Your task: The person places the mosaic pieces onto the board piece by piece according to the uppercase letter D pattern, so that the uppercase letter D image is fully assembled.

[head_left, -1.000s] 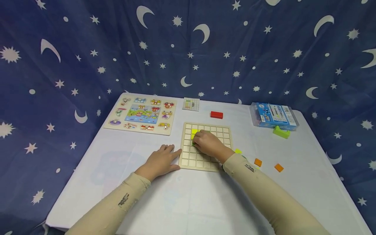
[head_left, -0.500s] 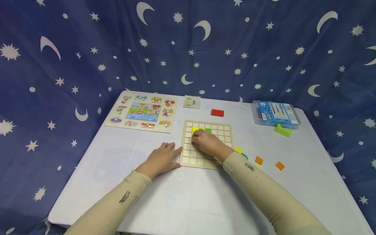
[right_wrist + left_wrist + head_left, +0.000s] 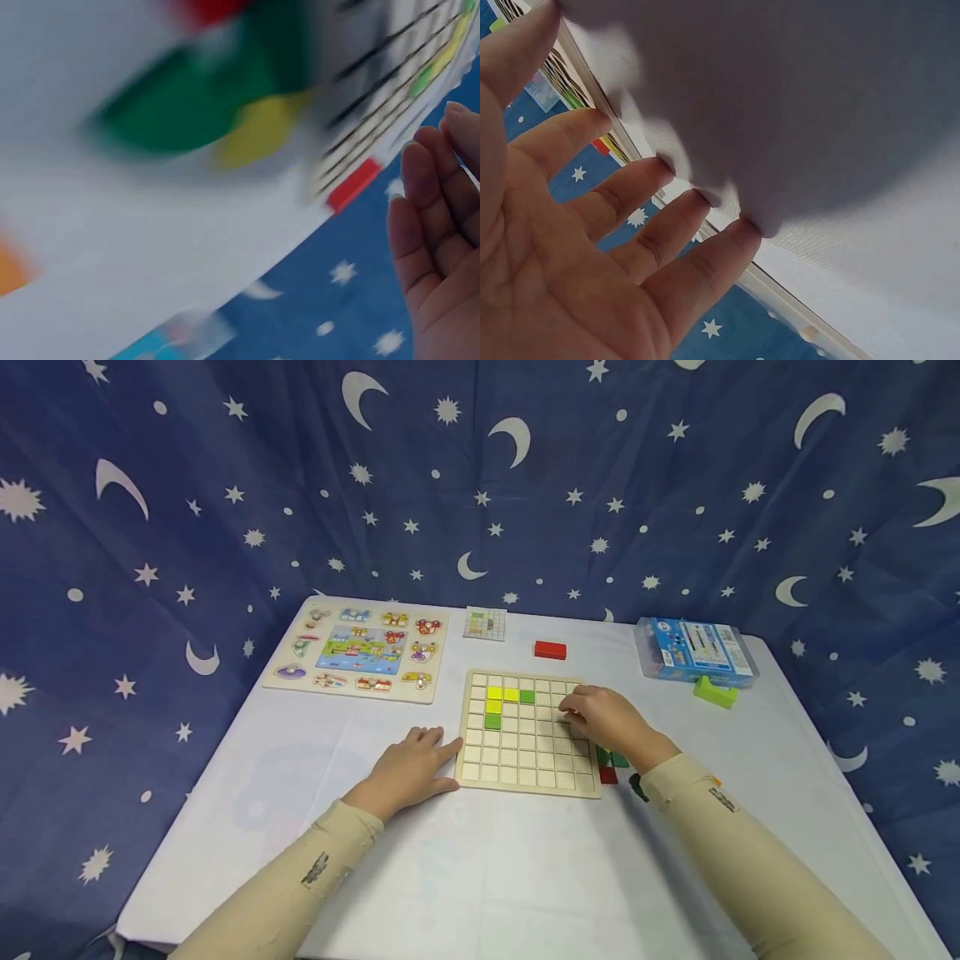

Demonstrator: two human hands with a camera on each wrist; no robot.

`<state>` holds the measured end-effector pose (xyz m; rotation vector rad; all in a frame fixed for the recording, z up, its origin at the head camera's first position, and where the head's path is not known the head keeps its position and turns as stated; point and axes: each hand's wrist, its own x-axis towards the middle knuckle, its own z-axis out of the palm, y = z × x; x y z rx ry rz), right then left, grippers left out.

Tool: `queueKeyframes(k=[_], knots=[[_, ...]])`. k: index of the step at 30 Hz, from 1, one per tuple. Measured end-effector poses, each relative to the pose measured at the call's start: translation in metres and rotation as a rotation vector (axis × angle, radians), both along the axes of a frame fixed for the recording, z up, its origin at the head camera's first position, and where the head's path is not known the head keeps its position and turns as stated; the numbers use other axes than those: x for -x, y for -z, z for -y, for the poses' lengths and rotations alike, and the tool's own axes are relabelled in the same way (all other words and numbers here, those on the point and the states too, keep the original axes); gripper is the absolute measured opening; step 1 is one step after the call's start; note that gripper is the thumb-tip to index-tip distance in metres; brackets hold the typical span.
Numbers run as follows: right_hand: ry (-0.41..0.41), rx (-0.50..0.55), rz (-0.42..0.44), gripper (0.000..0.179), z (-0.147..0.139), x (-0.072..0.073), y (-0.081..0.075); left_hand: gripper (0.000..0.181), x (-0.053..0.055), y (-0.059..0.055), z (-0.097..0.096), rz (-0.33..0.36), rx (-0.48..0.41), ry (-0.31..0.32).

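A wooden grid board [image 3: 525,788] lies on the white table. In its upper left cells sit several square tiles: yellow ones such as the corner tile [image 3: 493,693], a green tile [image 3: 527,697] ending the row and another green tile [image 3: 492,722] below. My left hand [image 3: 408,768] rests flat on the cloth, index finger and thumb at the board's left edge; its fingers spread in the left wrist view. Over the board's right side is my right hand [image 3: 609,718], fingers loosely bent. The right wrist view shows nothing between its fingers [image 3: 420,169].
Right of the board lie green pieces [image 3: 619,760] and a red piece [image 3: 608,775], partly under the right arm. Behind stand a red block [image 3: 551,650] and a pattern card [image 3: 485,623]. A picture puzzle [image 3: 382,694] is back left, a clear box [image 3: 697,652] and light-green block [image 3: 716,692] back right.
My right hand has left the upper left cells and moved right across the board, uncovering the yellow and green tiles there. The left hand has stayed at the board's edge.
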<state>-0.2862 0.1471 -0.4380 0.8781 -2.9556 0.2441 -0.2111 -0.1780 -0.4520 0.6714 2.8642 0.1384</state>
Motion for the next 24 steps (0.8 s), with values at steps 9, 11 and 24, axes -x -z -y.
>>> queueKeyframes(k=[9, 11, 24], knots=[[0.171, -0.071, 0.149, 0.021, -0.053, -0.02, 0.012, 0.072, 0.0, 0.0, 0.001, -0.002, 0.012, -0.004], [0.173, -0.065, 0.157, 0.021, -0.057, -0.023, 0.014, 0.071, 0.0, -0.001, 0.001, -0.008, 0.003, -0.003], [0.187, -0.107, 0.092, 0.022, -0.057, -0.031, 0.02, 0.071, 0.0, 0.002, 0.001, -0.007, -0.007, 0.001]])
